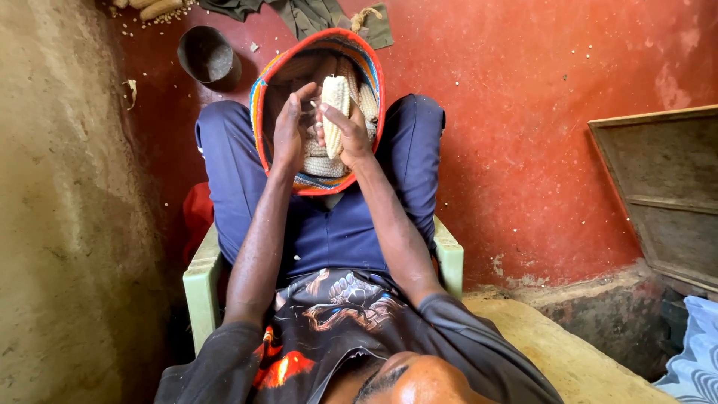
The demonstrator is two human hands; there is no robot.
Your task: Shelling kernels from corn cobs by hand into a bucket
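Red floor point(538, 112); right hand point(348, 131) grips a maize cob point(334, 112), left hand point(288, 131) open.

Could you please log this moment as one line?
right hand: holds corn cob | left hand: on cob | basket: between knees, holds more cobs

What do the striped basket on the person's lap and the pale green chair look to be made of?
The basket looks woven from coloured plastic or dyed fibre: banded red, blue and orange rim, ribbed weave. I can't tell which. The chair looks like moulded plastic: smooth, matte, rounded edges, somewhat scuffed.
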